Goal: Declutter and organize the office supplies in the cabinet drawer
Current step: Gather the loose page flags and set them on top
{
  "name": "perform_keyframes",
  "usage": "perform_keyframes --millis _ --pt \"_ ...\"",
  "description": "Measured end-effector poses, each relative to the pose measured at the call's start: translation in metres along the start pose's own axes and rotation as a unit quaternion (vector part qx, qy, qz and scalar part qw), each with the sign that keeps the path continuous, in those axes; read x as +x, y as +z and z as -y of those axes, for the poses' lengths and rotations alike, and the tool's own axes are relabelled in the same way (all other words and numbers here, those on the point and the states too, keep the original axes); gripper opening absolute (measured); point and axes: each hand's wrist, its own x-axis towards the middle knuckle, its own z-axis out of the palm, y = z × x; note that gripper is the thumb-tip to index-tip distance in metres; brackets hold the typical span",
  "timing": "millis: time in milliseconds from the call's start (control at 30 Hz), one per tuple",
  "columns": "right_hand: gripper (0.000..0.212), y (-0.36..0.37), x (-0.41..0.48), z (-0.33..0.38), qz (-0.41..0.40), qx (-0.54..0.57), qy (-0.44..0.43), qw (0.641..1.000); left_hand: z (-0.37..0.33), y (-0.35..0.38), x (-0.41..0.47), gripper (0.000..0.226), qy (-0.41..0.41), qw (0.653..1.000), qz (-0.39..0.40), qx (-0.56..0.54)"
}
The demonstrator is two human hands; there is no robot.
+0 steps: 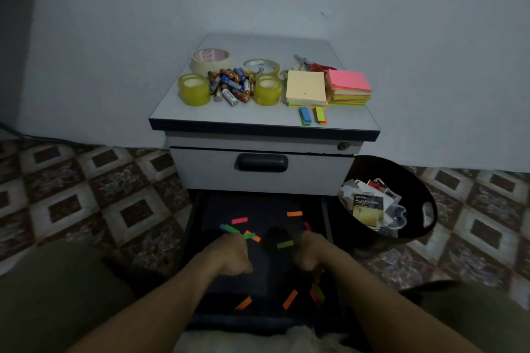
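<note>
Both hands: low in the open drawer [258, 206], near its middle; the sorted supplies sit on the cabinet top [218, 114] at 12 o'clock.
Left hand [229, 252]: grip curled tight. Green and blue flags [249, 235] stick out at its 12 o'clock, so it seems to pinch a few. Risk: a slack pinch lets them fan out and drop back.
Batteries [229, 86]: heaped loose between the tape rolls on the cabinet top. Risk: a knock to the cabinet could set them rolling off the edge.
Loose flags [239, 220]: scattered over the dark drawer floor, with pink at 11 o'clock, orange at 1 and 6 o'clock, and one green between the hands. Risk: they are thin, flat and probably tacky, so they may cling, curl or tear when scraped up. The dim light could also hide some.
Right hand [311, 252]: fingers curled downward; I cannot tell whether the grip has hold of anything. Red and orange strips lie at its 6 o'clock, where the forearm could sweep them aside.
Bin [413, 180]: just beside the drawer at 3 o'clock, holding trash. Risk: a careless toss sends good flags in with it.
</note>
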Motion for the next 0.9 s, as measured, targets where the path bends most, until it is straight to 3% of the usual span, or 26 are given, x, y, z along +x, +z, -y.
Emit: perform_keyframes --millis 67,167,233,333,467,733,900 --pt "0.040 0.019 0.010 -0.009 0.008 -0.072 0.005 0.997 0.005 0.013 0.002 0.021 -0.014 0.998 0.032 0.056" --pt "0.042 0.038 0.016 -0.015 0.006 -0.146 0.009 0.989 0.015 0.029 0.008 0.057 -0.028 0.990 0.038 0.136" --pt "0.042 0.048 0.016 -0.016 -0.018 -0.148 0.022 0.989 0.022 0.038 0.013 0.067 -0.033 0.986 0.028 0.164" --pt "0.049 0.064 0.017 -0.016 -0.040 -0.170 0.023 0.984 0.023 0.046 0.016 0.062 -0.038 0.979 0.022 0.198" --pt "0.077 0.072 0.020 -0.017 -0.045 -0.216 0.015 0.975 0.023 0.047 0.021 0.066 -0.038 0.978 0.022 0.205" --pt "0.071 0.064 0.025 -0.020 -0.036 -0.246 -0.024 0.968 0.036 0.042 0.032 0.073 -0.056 0.987 -0.032 0.149" --pt "0.070 0.046 0.026 -0.014 -0.013 -0.189 0.002 0.982 0.037 0.042 0.037 0.048 -0.058 0.991 -0.067 0.098"
